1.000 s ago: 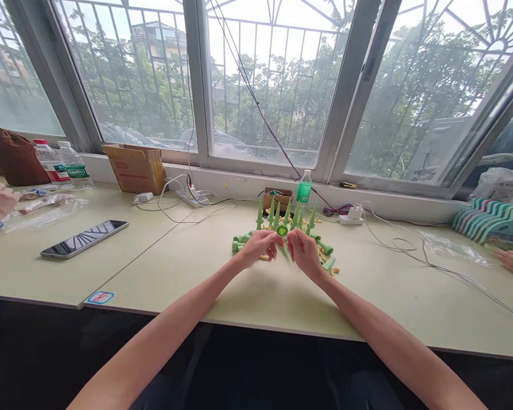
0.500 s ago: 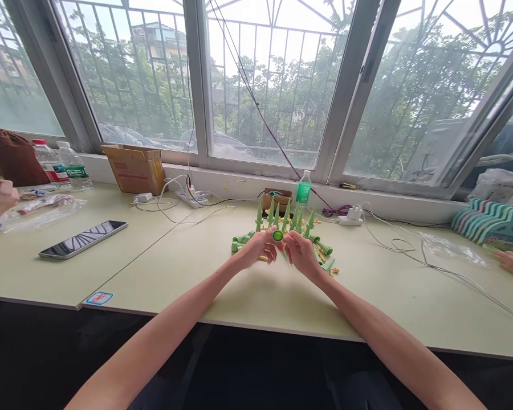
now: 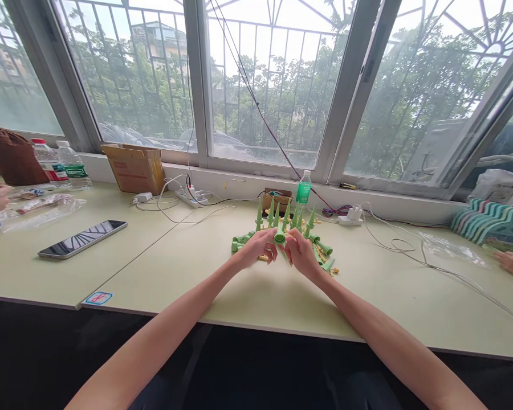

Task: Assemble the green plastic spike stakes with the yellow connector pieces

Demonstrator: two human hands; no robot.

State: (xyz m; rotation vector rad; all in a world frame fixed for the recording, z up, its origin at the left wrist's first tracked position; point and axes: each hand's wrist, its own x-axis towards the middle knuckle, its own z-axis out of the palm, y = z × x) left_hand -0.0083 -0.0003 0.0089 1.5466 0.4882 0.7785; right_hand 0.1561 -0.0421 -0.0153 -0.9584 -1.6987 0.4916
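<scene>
Green cone [image 3: 279,235] tipped between the hands

Since the frame half a second back, the green cone has tilted: its open end faced the camera squarely; now the outer wall shows above the rim, mouth lower and toward the wearer. Both hands are practically where they were.

Left hand [image 3: 259,250]: thumb and forefinger clamped on the cone's left side, other fingers loosely curled. Right hand [image 3: 301,250]: fingers bunched close at the cone's right side; cannot tell whether they grip it or a small part hidden within. A green sliver shows low between the hands; held or lying, unclear.

Position: cone above the table [image 3: 154,267], just in front of the upright green spikes [image 3: 286,219]. Loose green pieces [image 3: 325,249] and yellow bits [image 3: 334,271] lie around.

Risks (judged): the cone could roll or slip, cause being a fingertip hold on a round, tapering, probably smooth wall. A sudden forward push could topple the nearest spikes, given the narrow clearance. A dropped part would be hard to pick out among similar pieces.
</scene>
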